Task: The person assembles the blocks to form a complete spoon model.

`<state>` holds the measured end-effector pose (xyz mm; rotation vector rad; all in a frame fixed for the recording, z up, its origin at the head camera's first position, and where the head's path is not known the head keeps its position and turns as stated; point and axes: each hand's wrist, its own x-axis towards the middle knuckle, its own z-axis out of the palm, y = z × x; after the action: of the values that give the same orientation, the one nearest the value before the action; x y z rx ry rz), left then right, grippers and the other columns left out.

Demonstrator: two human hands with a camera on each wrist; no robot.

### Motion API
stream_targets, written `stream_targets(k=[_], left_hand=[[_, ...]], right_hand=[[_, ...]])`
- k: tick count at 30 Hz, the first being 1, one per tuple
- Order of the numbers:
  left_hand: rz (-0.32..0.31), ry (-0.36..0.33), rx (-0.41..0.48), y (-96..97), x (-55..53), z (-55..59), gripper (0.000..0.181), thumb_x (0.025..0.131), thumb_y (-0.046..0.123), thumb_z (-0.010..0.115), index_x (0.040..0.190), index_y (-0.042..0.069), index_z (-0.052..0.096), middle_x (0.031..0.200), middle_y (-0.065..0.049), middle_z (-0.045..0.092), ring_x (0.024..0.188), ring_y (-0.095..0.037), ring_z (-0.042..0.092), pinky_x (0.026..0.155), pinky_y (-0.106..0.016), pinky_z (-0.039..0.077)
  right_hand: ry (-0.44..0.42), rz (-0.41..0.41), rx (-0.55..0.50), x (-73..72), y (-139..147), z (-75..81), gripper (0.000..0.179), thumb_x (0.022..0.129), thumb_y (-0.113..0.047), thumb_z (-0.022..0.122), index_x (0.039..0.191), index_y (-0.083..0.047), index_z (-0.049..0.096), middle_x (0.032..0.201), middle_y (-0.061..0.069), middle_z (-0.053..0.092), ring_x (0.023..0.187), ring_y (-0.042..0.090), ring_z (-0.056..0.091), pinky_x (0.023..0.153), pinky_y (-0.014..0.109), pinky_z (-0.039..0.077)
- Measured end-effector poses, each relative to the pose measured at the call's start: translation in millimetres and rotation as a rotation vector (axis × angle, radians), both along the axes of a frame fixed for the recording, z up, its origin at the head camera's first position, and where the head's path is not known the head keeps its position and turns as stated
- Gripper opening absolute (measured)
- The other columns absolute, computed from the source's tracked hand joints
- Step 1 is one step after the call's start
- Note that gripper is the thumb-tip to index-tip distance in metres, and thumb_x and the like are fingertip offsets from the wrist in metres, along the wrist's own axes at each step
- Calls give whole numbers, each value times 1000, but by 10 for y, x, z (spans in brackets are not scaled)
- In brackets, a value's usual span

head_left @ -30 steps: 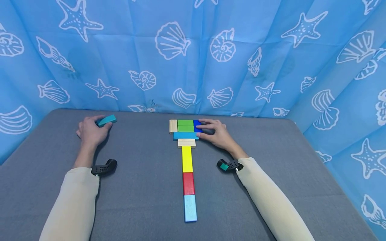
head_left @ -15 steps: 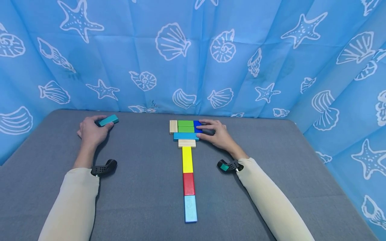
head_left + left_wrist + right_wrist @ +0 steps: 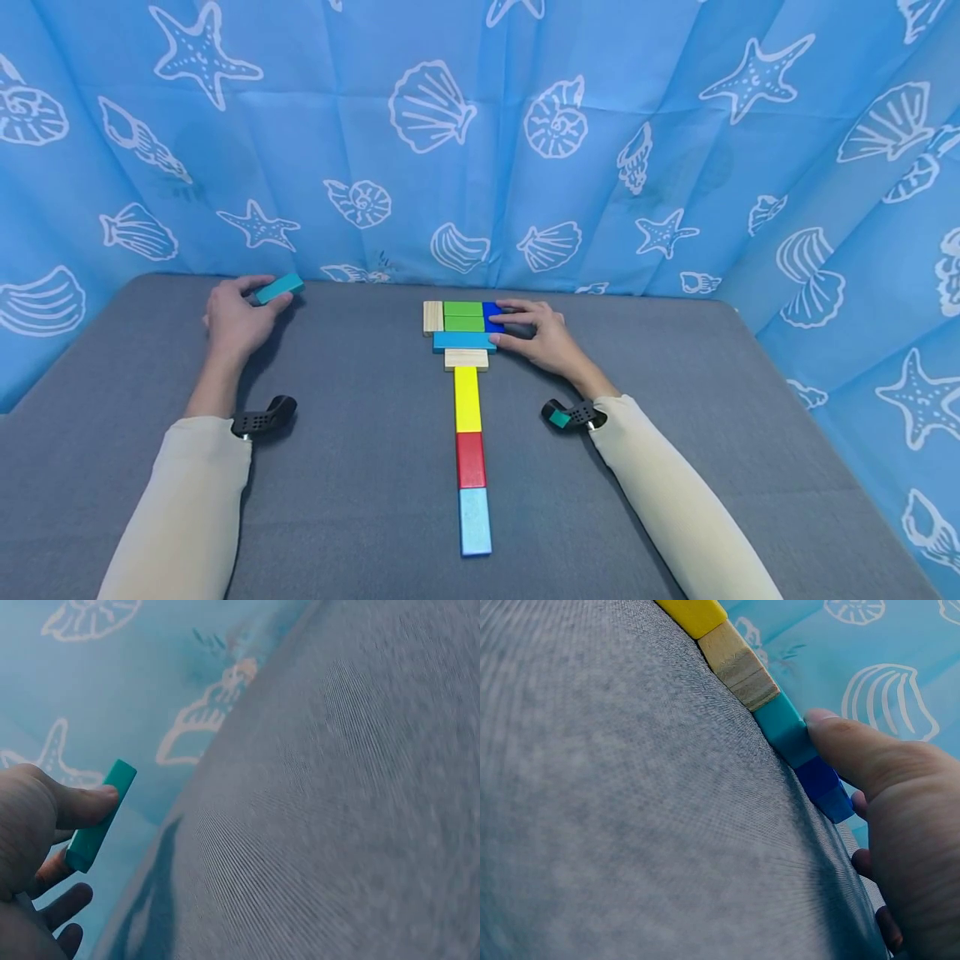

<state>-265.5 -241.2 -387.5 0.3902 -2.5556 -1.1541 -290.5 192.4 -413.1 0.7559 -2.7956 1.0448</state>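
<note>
My left hand (image 3: pixel 238 321) pinches a teal block (image 3: pixel 281 288) between thumb and fingers at the table's far left. In the left wrist view the teal block (image 3: pixel 103 817) is tilted and held above the cloth. At the far middle, my right hand (image 3: pixel 546 335) touches the right end of the laid blocks with loosely extended fingers. Its thumb rests at the end of a long blue block (image 3: pixel 462 341); its fingertips lie on a dark blue block (image 3: pixel 492 317). Two green blocks (image 3: pixel 463 317) and a plain wooden block (image 3: pixel 432 317) lie left of the dark blue one.
Below the long blue block, a wooden block (image 3: pixel 466 359), a yellow block (image 3: pixel 467 398), a red block (image 3: pixel 471 459) and a light blue block (image 3: pixel 475 521) run in line toward me. A grey cloth covers the table (image 3: pixel 352 467). A blue shell-print curtain (image 3: pixel 480 150) hangs behind it.
My left hand has moved slightly right and away from me, carrying the teal block a little higher in view. My right hand and the laid blocks have stayed in place.
</note>
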Motion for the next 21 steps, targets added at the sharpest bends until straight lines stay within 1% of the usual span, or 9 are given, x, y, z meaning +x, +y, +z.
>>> stream_targets(k=[7, 10, 15, 21], left_hand=[[-26, 22, 23, 95, 36, 132, 52, 99, 29, 68, 140, -1, 58, 141, -28, 49, 133, -44, 39, 108, -64, 18], [-39, 31, 33, 144, 49, 178, 52, 98, 29, 69, 139, -1, 58, 141, -27, 49, 133, -44, 41, 107, -63, 22], [-74, 49, 40, 243, 67, 252, 51, 98, 28, 69, 139, -2, 59, 140, -27, 49, 131, -43, 43, 103, -60, 31], [-132, 80, 17, 352, 79, 335, 50, 98, 28, 69, 138, -1, 59, 136, -27, 51, 124, -43, 45, 98, -57, 33]], right_hand=[[-1, 4, -3, -3, 0, -1, 40, 93, -32, 76, 129, -16, 72, 150, 4, 53, 137, 33, 39, 108, 63, 17], [-2, 6, -8, -6, 1, -4, 40, 93, -32, 76, 129, -16, 72, 150, 4, 53, 137, 33, 39, 107, 63, 18], [-5, 5, -7, 5, -1, 7, 40, 93, -31, 76, 129, -16, 72, 150, 5, 53, 137, 34, 39, 107, 63, 18], [-5, 5, -5, 19, -10, 25, 41, 92, -31, 77, 129, -15, 72, 149, 5, 53, 137, 34, 39, 107, 64, 18]])
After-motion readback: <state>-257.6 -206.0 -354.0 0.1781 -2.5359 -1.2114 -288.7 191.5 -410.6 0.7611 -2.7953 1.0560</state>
